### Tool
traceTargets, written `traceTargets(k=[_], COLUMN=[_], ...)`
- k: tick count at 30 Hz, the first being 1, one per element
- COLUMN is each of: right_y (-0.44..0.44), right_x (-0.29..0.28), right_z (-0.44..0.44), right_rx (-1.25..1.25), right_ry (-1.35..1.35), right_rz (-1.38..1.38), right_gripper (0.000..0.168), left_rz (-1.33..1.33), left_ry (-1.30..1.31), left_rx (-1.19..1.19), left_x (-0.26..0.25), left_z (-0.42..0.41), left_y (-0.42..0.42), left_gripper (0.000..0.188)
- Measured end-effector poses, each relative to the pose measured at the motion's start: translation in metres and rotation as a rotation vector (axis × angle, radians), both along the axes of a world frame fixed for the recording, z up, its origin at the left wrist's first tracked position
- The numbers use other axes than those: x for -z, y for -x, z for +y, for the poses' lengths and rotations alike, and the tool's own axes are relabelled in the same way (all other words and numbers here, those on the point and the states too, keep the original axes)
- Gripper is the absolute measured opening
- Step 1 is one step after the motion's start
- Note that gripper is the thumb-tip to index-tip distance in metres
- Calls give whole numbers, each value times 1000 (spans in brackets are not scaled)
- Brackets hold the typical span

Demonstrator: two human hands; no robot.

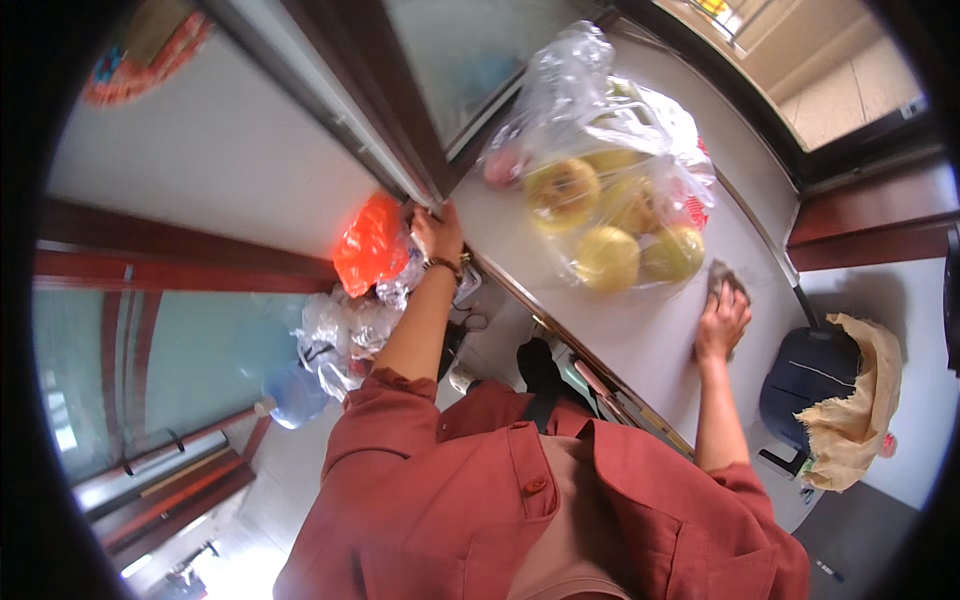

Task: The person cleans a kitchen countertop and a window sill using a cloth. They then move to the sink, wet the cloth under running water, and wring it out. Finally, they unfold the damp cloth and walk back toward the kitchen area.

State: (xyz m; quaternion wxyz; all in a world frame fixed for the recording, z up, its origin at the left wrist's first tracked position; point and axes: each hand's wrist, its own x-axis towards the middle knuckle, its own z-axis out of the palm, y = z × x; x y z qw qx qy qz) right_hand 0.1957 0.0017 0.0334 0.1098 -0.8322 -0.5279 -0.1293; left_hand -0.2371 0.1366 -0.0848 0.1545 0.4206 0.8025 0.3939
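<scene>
My right hand [723, 324] presses a greyish cloth [726, 277] onto the pale ledge [637, 330], near its right part. My left hand [441, 231], with a beaded bracelet at the wrist, rests against the end of the dark window or door frame [390, 97]; its fingertips are partly hidden, and I cannot tell whether it grips the frame. Between the hands, farther back on the ledge, lies a clear plastic bag [570, 97] with several yellow-green round fruits [607, 259] inside. An orange plastic bag [369, 244] is just left of my left hand.
Clear plastic bags [345, 330] and a blue water bottle [294, 396] are at the lower left. A dark frame [847, 169] edges the opening at the upper right. On the right are a dark blue object [806, 382] and a frayed beige cloth [862, 405].
</scene>
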Motion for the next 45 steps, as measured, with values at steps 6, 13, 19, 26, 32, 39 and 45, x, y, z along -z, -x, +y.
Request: traceTargets(k=[6,13,19,26,32,39,45], right_y=[134,235,334,362,260,75,53], right_x=[-12,-18,-11,-7,0,9,61], right_z=[-90,-32,47,78,-8,-158,-132], right_rx=[-344,-704,-850,-802,-855,-543,-518], right_ry=[38,91,43,97,70,243,141], right_rz=[141,87,-76,-115,-156,-18,200], right_gripper=[44,45,42,40,46,52,55], left_rz=[-316,-270,-365,-454,-493,-517,-554], left_ry=[134,356,430,564,486,332,286], left_rx=[255,-70,-393,-415,-344,-333,-424], left_x=[-1,67,70,83,91,75,71], left_z=[-179,-344,-406,-455,-440,-397,-413], left_y=[12,97,113,114,149,169,139], left_gripper=[56,35,33,37,35,31,27])
